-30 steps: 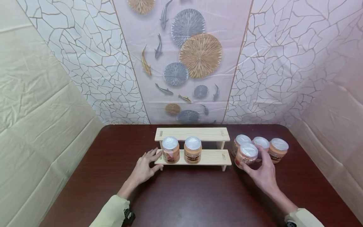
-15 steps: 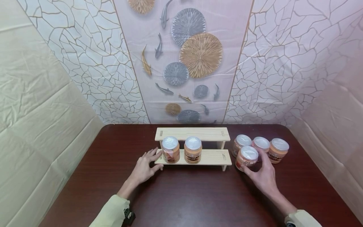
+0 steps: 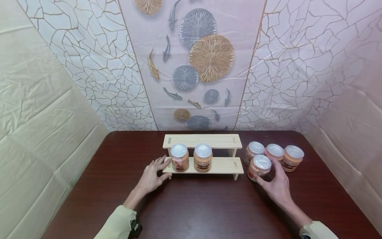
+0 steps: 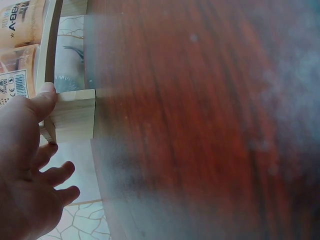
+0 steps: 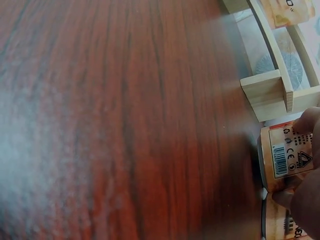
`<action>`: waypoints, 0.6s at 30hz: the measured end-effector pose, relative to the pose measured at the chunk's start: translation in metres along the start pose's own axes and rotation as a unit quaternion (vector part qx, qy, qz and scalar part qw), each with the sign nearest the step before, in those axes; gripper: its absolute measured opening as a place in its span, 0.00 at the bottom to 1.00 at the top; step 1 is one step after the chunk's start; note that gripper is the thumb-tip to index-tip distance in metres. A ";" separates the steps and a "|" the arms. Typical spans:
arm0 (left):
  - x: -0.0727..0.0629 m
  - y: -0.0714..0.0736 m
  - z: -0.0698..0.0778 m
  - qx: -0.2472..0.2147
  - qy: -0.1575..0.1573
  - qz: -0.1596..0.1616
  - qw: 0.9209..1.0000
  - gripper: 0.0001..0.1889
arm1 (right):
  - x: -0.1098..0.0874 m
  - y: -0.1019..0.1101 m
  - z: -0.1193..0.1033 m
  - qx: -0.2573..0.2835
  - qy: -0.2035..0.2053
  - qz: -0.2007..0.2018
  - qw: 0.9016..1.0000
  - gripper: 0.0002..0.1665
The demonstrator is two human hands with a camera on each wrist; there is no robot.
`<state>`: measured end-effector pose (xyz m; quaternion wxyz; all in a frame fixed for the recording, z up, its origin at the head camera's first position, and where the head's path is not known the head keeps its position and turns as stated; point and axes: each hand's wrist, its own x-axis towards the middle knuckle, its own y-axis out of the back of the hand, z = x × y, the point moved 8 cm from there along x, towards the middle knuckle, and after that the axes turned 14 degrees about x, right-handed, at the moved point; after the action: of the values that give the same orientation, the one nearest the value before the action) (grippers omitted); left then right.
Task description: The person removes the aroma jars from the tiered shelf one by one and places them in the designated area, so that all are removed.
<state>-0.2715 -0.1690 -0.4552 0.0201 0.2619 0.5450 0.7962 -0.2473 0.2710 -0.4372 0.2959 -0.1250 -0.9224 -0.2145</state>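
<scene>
A two-tier wooden display rack [image 3: 225, 165] stands on the table, with two clear-lidded orange jars [image 3: 203, 158] upright on its lower shelf. At the rack's left end my left hand [image 3: 150, 176] grips the lower shelf; in the left wrist view the thumb lies on the shelf's front edge, the other fingers behind. To the right of the rack, my right hand [image 3: 279, 187] holds another such jar [image 3: 259, 169] between thumb and fingers. Its base is down at the tabletop. In the right wrist view that jar's barcode label [image 5: 285, 155] shows, partly covered by the hand.
Behind the held jar stand three more jars, a left one [image 3: 253, 154], a middle one [image 3: 274, 152] and a right one [image 3: 293, 159], close together. A dark wood table [image 3: 197, 205] lies beneath, with a patterned cloth wall [image 3: 194, 99] behind it.
The jar in my right hand has come down a little toward the tabletop, and the right hand has shifted slightly with it. My left hand and the rack have not moved.
</scene>
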 end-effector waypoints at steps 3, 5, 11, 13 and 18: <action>0.000 0.000 0.000 -0.002 0.003 -0.002 1.000 0.29 | -0.001 -0.001 0.001 0.000 -0.001 0.000 1.000 0.52; 0.000 0.000 -0.001 -0.002 0.005 -0.004 1.000 0.30 | -0.002 -0.001 0.001 -0.001 -0.001 0.000 1.000 0.51; 0.000 0.000 0.000 -0.001 0.002 -0.005 1.000 0.30 | -0.004 -0.002 0.005 -0.008 -0.006 -0.003 1.000 0.50; 0.000 0.000 0.001 -0.001 -0.001 -0.003 1.000 0.30 | -0.004 -0.002 0.006 -0.009 -0.006 -0.004 1.000 0.51; 0.000 0.001 0.002 0.003 -0.005 0.001 1.000 0.29 | -0.004 -0.002 0.007 -0.007 -0.005 -0.005 1.000 0.52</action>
<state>-0.2709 -0.1680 -0.4538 0.0216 0.2660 0.5468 0.7936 -0.2482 0.2724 -0.4451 0.2894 -0.1235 -0.9230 -0.2214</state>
